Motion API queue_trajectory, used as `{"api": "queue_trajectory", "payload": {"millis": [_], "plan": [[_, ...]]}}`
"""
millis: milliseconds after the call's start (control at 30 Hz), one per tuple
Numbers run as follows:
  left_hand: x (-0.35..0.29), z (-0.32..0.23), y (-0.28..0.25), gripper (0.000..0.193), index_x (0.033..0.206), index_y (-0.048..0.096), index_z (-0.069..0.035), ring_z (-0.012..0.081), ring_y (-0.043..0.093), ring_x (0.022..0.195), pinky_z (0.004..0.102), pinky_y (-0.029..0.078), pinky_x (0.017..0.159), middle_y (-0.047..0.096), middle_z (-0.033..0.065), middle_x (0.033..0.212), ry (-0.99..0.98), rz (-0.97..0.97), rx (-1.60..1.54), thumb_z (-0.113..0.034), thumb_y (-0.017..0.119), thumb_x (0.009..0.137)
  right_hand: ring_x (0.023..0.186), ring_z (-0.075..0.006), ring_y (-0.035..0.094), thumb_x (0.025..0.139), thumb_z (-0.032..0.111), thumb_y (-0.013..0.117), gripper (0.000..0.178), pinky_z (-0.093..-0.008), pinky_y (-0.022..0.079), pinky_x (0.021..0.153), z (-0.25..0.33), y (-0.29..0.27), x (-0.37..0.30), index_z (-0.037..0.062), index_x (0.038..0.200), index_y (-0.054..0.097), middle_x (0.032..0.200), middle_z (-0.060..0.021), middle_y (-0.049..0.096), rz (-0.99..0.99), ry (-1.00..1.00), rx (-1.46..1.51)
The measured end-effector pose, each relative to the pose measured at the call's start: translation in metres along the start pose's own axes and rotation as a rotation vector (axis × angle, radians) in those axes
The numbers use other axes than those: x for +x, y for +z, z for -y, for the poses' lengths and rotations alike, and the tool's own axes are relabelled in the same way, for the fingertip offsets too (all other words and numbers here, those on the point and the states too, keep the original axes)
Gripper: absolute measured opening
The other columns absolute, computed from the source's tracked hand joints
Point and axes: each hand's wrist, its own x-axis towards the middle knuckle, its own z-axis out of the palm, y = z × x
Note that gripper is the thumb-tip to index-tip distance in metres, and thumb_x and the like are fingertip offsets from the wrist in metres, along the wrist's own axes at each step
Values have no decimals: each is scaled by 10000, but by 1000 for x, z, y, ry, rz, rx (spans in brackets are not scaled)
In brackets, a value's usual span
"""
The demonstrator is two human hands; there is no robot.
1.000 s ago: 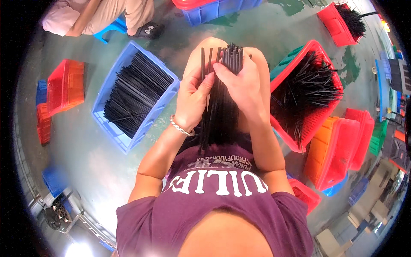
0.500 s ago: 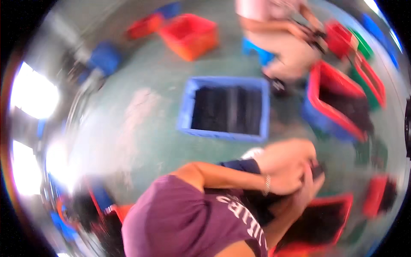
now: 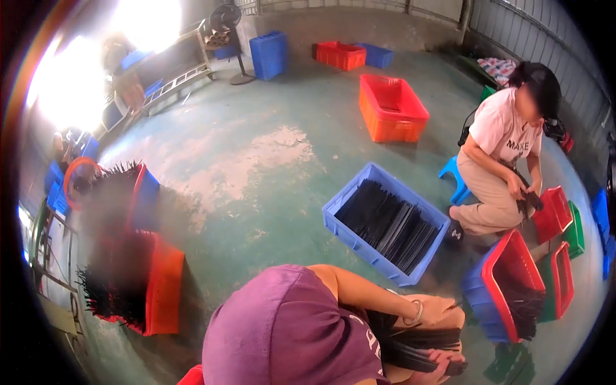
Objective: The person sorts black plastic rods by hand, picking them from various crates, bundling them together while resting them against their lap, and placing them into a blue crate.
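A bundle of thin black strips (image 3: 427, 340) lies across my lap at the lower right. My right hand (image 3: 439, 367) is wrapped round its near side, with the fingers over the strips. Just beyond the bundle is my left hand (image 3: 431, 310), a bracelet at its wrist. Its fingers are drawn together near the far edge of the strips; what they pinch is too small to make out. In front of me, a blue crate (image 3: 362, 247) holds many similar black strips (image 3: 385, 224), laid side by side.
A co-worker (image 3: 507, 154) on a blue stool (image 3: 457, 183) handles dark pieces at the right. Beside them are a red-rimmed blue bin (image 3: 484, 308) and a green bin (image 3: 561, 282). An orange crate (image 3: 394, 115) stands farther off. Bins of black strips (image 3: 163, 289) stand at left.
The view has swung, so the blue crate sits farther right and bins at left show. My hands, close together around a dark piece before, are now apart, with the strip bundle in plain view.
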Motion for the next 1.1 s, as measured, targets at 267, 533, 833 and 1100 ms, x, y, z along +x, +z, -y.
{"api": "queue_trajectory", "payload": {"millis": [267, 533, 833, 1100], "plan": [[-26, -31, -18, 165, 863, 590, -81, 233, 584, 823, 354, 431, 684, 606, 118, 826, 161, 248, 6, -231, 540, 819, 786, -319, 596, 827, 98, 570, 407, -405, 485, 724, -16, -59, -16, -90, 1167, 451, 966, -213, 589, -278, -339, -600], [-28, 28, 78, 261, 932, 506, 5, 288, 600, 769, 365, 463, 656, 543, 176, 933, 243, 209, 717, -158, 595, 749, 770, -311, 592, 824, 98, 573, 365, -398, 485, 707, 1, -3, 18, -78, 1124, 460, 934, -204, 583, -235, -386, -759], [-66, 28, 103, 606, 1152, 316, 64, 391, 604, 823, 423, 493, 708, 367, 257, 1201, 135, 135, 403, -87, 651, 670, 752, -301, 587, 822, 98, 576, 319, -390, 485, 688, 11, 6, 36, -64, 1075, 471, 897, -194, 575, -157, -453, -833], [-64, 24, 99, 669, 1202, 340, 42, 357, 599, 778, 416, 478, 647, 393, 211, 1048, 67, 229, 383, -49, 640, 611, 736, -293, 583, 819, 99, 580, 278, -383, 485, 671, 19, 8, 47, -52, 1031, 481, 864, -186, 569, -114, -508, -867]]}}
